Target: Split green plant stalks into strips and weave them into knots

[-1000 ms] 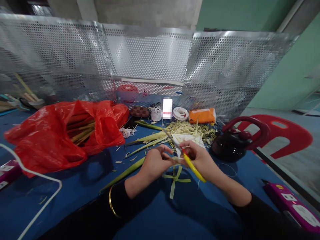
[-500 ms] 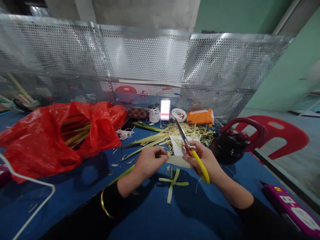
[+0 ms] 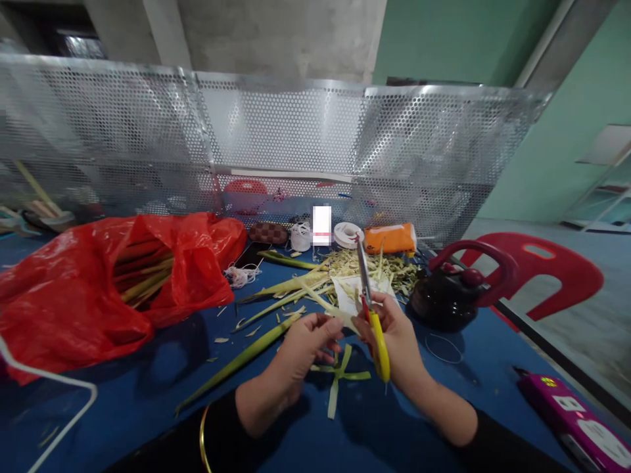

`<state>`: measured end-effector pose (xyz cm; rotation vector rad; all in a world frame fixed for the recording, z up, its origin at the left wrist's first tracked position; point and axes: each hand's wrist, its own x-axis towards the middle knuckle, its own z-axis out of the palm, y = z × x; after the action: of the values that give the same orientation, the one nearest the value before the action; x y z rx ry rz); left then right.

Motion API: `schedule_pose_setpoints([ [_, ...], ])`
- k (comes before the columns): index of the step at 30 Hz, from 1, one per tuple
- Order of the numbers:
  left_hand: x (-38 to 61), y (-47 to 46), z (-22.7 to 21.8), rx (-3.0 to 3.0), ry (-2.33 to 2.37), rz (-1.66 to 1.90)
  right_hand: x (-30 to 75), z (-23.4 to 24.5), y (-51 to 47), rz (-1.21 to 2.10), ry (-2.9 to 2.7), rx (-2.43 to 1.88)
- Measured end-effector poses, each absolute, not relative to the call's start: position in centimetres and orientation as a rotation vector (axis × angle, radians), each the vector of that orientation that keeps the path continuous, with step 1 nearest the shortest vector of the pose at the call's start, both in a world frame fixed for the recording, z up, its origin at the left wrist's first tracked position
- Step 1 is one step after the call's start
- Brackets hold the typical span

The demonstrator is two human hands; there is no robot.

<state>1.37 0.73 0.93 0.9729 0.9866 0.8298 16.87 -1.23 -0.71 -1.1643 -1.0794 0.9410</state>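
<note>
My left hand (image 3: pixel 308 345) is closed, its thumb and fingertips pinching a pale leaf strip (image 3: pixel 346 319). One end of this strip runs up and to the left, past the fingers. My right hand (image 3: pixel 394 335) grips scissors with yellow and red handles (image 3: pixel 378 345), their blades pointing up and away, while its fingertips also touch the strip's right part. Just below both hands, a cross of green leaf strips (image 3: pixel 340 376) lies on the blue table (image 3: pixel 296 440). A long green stalk (image 3: pixel 241 358) lies to the left, partly behind my left hand.
A red plastic bag (image 3: pixel 192 263) of stalks stands left. Shredded plant scraps (image 3: pixel 389 268), a white tape roll (image 3: pixel 348 234) and an orange packet (image 3: pixel 390 239) sit at the back. A dark kettle (image 3: pixel 444 302) and purple power strip (image 3: pixel 576 414) are right. A perforated metal screen (image 3: pixel 286 125) closes the back.
My left hand has moved right and lower, nearer my right hand. The strip has turned, one end now pointing up-left. The scissors have swung more upright. The view has shifted slightly.
</note>
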Motion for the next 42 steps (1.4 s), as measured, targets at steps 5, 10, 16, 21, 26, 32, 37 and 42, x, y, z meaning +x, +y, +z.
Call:
schedule_pose_setpoints([
  [5,1.2,1.0,0.6,0.999,1.062,0.915,15.9,-1.0,-1.9,0.894,-1.224,-1.204],
  [10,0.0,2.6,1.4,1.013,1.123,1.012,20.4,0.7,-0.6,0.871,-1.358,-1.428],
  [16,0.1,2.5,1.4,1.053,1.154,0.909,23.9,-0.3,0.8,0.132,-1.797,-2.071],
  [21,0.4,2.0,1.6,1.139,1.141,0.844,23.2,-1.3,0.8,-0.134,-1.990,-2.216],
  [26,0.5,1.7,1.6,1.236,1.111,0.833,22.8,-0.3,-0.1,-0.094,-1.972,-1.966],
  [32,0.9,1.3,0.9,1.434,1.016,0.756,18.4,-0.2,-2.0,1.020,-1.579,-1.349],
  [37,0.9,1.2,1.5,1.430,0.933,0.693,17.6,-0.3,-2.2,1.384,-1.303,-1.318],
  [42,1.2,0.9,1.2,1.253,0.945,0.718,17.5,-0.2,-2.3,1.281,-1.186,-1.280],
])
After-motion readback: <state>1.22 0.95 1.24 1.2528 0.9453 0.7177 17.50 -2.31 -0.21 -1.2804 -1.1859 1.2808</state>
